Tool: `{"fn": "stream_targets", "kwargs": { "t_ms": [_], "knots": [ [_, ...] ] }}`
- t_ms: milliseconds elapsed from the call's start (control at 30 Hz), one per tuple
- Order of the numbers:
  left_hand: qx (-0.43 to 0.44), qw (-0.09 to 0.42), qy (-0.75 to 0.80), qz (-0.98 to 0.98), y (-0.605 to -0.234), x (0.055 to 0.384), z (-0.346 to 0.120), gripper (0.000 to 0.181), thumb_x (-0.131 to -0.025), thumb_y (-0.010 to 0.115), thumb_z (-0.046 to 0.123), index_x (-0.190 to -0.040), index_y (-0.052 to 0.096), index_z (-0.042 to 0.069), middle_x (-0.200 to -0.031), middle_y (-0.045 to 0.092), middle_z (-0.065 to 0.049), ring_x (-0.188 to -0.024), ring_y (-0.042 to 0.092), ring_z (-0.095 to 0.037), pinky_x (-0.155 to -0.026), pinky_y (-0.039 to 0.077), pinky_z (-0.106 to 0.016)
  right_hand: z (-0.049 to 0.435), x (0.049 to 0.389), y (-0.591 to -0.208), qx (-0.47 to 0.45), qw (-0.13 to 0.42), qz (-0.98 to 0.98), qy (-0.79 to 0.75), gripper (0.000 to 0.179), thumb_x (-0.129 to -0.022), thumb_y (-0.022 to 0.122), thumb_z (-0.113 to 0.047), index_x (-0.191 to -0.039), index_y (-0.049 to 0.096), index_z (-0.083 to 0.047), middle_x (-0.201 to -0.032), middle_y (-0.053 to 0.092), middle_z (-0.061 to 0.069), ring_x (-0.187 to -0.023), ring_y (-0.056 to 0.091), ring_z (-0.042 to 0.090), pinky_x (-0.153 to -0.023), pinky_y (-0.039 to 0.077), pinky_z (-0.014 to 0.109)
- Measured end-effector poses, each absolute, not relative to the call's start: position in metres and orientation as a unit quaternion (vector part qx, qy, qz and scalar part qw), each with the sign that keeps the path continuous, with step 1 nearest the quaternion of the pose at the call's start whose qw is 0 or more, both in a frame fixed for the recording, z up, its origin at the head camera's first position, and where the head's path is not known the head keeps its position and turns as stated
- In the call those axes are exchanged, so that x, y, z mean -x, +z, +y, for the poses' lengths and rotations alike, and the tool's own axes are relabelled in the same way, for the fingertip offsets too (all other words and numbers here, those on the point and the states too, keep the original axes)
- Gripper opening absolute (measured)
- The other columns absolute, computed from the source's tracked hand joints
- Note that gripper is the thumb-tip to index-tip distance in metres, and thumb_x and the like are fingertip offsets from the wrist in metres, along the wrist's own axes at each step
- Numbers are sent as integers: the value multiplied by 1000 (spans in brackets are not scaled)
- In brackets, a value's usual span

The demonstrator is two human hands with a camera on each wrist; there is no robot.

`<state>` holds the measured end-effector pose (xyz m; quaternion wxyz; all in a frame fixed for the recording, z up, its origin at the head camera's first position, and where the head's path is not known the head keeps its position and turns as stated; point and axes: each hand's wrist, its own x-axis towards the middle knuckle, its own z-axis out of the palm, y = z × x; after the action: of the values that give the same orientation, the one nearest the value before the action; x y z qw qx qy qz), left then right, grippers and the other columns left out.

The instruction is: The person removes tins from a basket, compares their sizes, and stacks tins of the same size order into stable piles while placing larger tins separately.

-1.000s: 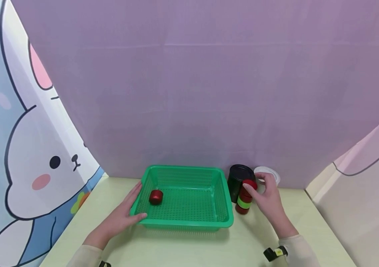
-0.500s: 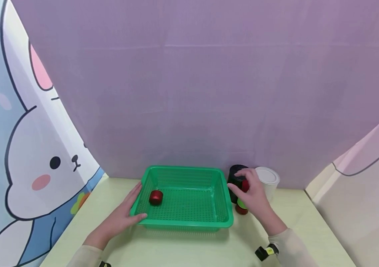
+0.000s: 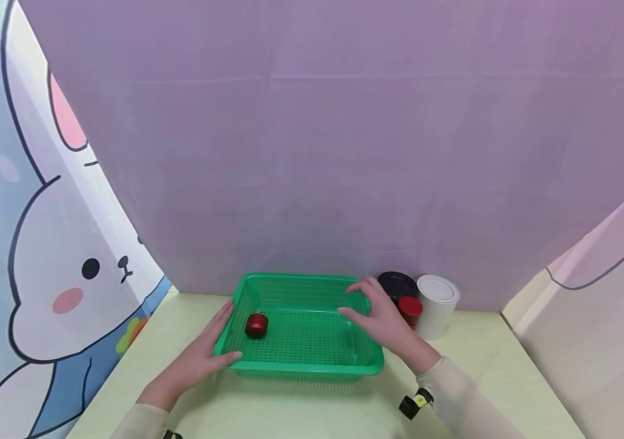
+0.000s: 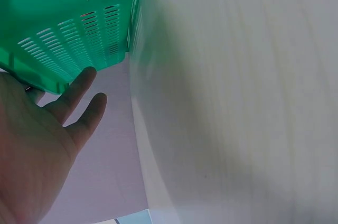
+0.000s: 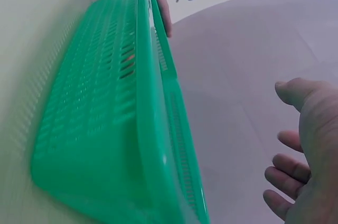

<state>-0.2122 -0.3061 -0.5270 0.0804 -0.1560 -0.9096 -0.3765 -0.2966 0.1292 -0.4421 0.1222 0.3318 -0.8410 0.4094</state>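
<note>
A green perforated plastic basket (image 3: 301,367) sits in the middle of the table. My left hand (image 3: 196,360) rests against its left side, thumb over the near corner of the rim; the left wrist view shows straight fingers (image 4: 79,89) by the basket's slotted wall. Inside, toward the left, lies a small shiny red cylindrical object (image 3: 257,325). Above the basket's right side hovers my right hand (image 3: 382,317), thumb and index finger apart with nothing between them; in the right wrist view its fingers are loosely bent and apart from the rim.
Right of the basket stand a black lidded can (image 3: 398,284), a red-topped bottle (image 3: 410,306) partly hidden by my right hand, and a white lidded canister (image 3: 438,305). A purple cloth (image 3: 312,152) hangs behind the table (image 3: 290,408), with a rabbit-print cloth (image 3: 43,274) at left.
My right hand has left the red-topped bottle and moved left over the basket's right side, uncovering the white canister. My left hand and the basket stay put.
</note>
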Motion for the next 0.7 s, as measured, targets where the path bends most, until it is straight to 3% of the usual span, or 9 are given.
{"fn": "stream_targets", "kwargs": {
  "t_ms": [200, 467, 700],
  "knots": [
    [152, 77, -379, -910, -527, 212, -306, 106, -102, 79, 42, -180, 11, 16, -186, 9, -8, -167, 14, -49, -118, 32, -81, 105, 302, -436, -347, 70, -846, 398, 39, -103, 83, -31, -135, 68, -16, -136, 60, 0, -129, 61, 24, -110, 53, 54],
    [171, 95, -369, -909, -526, 210, -305, 105, -102, 80, 37, -178, 15, 9, -185, 13, -14, -165, 17, -53, -121, 30, -79, 80, 313, -434, -373, 16, -840, 393, 41, -105, 79, -36, -139, 66, -17, -139, 60, 3, -133, 59, 26, -110, 53, 54],
    [168, 92, -371, -909, -525, 209, -304, 105, -102, 80, 38, -179, 15, 11, -185, 13, -13, -166, 16, -52, -119, 32, -80, 59, 326, -436, -388, -32, -840, 379, 43, -106, 78, -42, -141, 65, -21, -139, 59, 1, -132, 58, 20, -109, 54, 48]
  ]
}}
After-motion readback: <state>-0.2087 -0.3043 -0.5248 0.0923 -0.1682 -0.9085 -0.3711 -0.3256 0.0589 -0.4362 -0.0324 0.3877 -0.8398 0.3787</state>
